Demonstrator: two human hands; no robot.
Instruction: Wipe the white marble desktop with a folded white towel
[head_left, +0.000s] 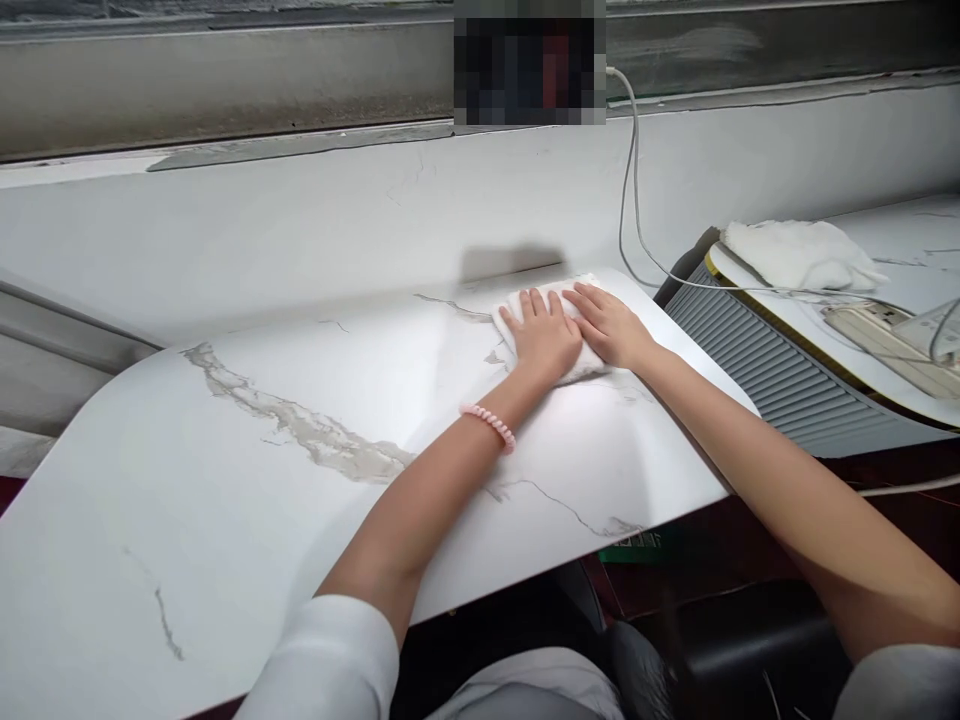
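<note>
A folded white cloth (pixel 589 372) lies on the white marble-patterned table (pixel 300 520), near its back right corner. My left hand (pixel 544 335) rests flat on the cloth, fingers spread, with a pink beaded band round the wrist. Beside it on the right, my right hand (pixel 609 325) presses on the cloth's right part with its fingers stretched out. The two hands are close together, and they cover most of the cloth.
To the right stands a ribbed cabinet (pixel 772 365) with a white cloth (pixel 802 252) and a power strip (pixel 892 345) on top. A white cable (pixel 636 180) hangs down the wall. A black seat (pixel 750 640) is below the table's front edge.
</note>
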